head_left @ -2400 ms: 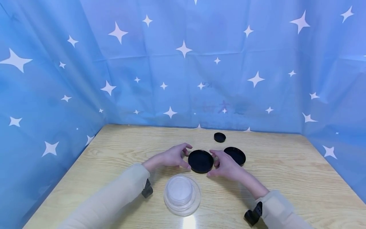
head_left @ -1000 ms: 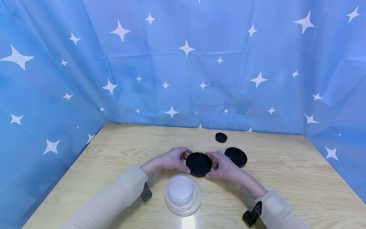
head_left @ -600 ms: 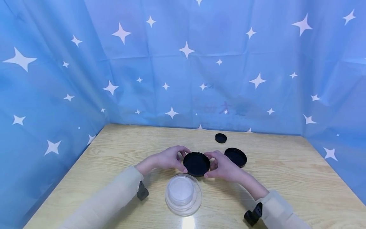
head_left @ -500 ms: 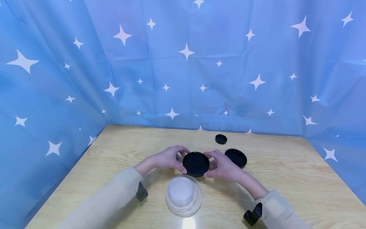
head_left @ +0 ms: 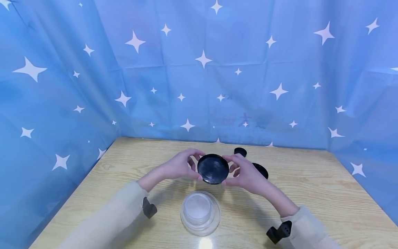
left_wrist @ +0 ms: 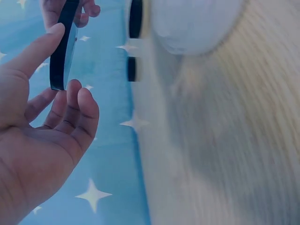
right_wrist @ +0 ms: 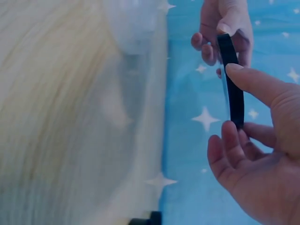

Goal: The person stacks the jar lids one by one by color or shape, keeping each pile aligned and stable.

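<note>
A round black lid (head_left: 213, 168) is held up off the table between both hands. My left hand (head_left: 179, 166) pinches its left edge, thumb near the front and forefinger at the back. On the opposite edge my right hand (head_left: 248, 175) grips it the same way. The right wrist view shows the lid (right_wrist: 233, 86) nearly edge-on, with the other fingers curled loosely below. Nearer the person, a stack of clear, round plastic containers (head_left: 198, 211) stands on the table, the smaller one on top.
Behind my right hand lies another black lid (head_left: 262, 171), partly hidden by that hand. A smaller black lid (head_left: 240, 151) rests farther back on the wooden table (head_left: 140, 155). A blue star-patterned curtain (head_left: 174, 83) surrounds the table's back and sides.
Both hands have closed in on the black lid, moved it slightly left, then lifted it off the table. It is now tilted. The clear containers and other lids have stayed put.
</note>
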Tool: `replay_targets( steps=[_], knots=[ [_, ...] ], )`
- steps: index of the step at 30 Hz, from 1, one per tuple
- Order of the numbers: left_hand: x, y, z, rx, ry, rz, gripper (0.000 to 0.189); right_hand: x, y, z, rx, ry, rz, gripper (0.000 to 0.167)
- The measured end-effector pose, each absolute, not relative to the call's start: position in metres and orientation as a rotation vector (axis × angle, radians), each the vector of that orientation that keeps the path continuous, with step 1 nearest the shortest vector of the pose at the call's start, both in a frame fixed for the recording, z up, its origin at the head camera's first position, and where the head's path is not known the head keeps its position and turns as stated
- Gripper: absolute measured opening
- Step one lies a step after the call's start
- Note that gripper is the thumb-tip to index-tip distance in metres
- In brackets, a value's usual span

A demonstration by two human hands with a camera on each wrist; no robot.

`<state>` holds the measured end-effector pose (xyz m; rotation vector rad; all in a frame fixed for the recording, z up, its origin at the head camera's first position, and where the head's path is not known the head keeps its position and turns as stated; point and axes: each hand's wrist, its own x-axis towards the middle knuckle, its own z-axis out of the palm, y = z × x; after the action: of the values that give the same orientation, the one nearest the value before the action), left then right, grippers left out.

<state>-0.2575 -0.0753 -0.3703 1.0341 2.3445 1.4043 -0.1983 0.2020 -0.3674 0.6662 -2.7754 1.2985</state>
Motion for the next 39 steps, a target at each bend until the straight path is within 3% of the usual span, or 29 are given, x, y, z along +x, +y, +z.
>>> replay_targets(
  steps=[15,27,39],
  knots=[
    [-0.204,-0.092,-0.34,1.049,2.358,1.474,0.076,-0.162,0.199,-0.339,0.804,-2.656,1.274,0.076],
    [-0.17,-0.105,-0.344,1.014,2.44,1.452,0.078,-0.151,0.189,-0.346,0.927,-2.582,1.289,0.076],
    [-0.159,-0.113,-0.365,1.009,2.457,1.467,0.074,-0.148,0.184,-0.36,1.004,-2.607,1.343,0.074]
  ],
)
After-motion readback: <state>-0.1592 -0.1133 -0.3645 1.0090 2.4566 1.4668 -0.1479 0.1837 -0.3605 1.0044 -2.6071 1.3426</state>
